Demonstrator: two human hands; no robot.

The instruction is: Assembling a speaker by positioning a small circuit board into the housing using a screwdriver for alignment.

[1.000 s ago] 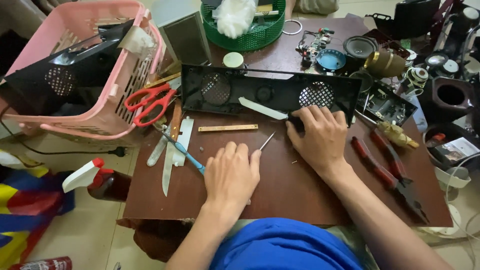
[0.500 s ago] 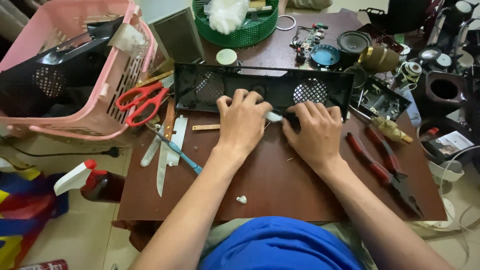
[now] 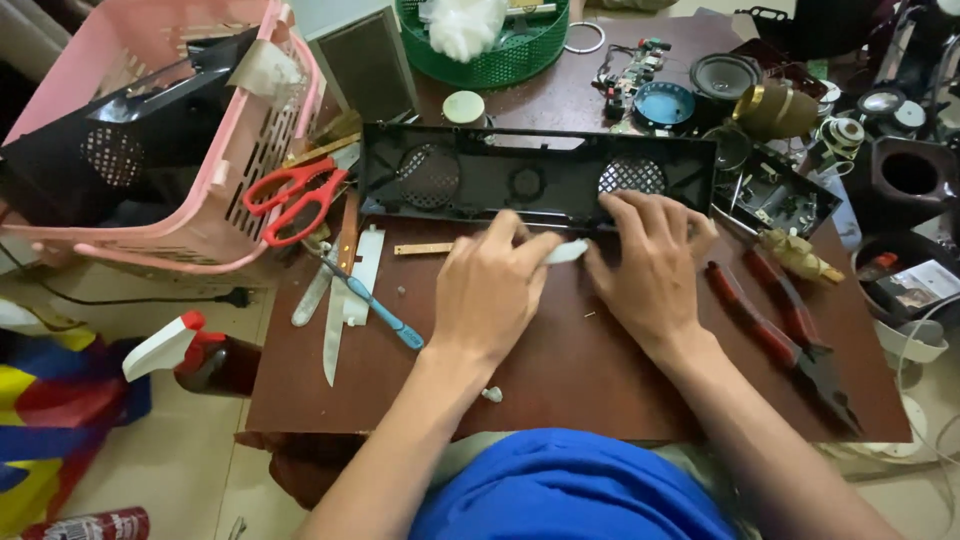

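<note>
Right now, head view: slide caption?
Both hands, left hand and right hand, press a pale strip against a black speaker panel.

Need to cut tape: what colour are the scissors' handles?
Red, clearest in the head view: scissors beside the pink basket.

Your hands [image 3: 570,275] lay before the panel [image 3: 530,180]; scissors [image 3: 290,200] lay left, pliers [image 3: 780,330] right, basket [image 3: 500,50] behind.

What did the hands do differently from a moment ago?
The left hand lifted off the bare table and moved up beside the right hand, onto the small white piece at the black speaker panel's near edge. The right hand stayed there. The red scissors and pliers stayed put.
</note>
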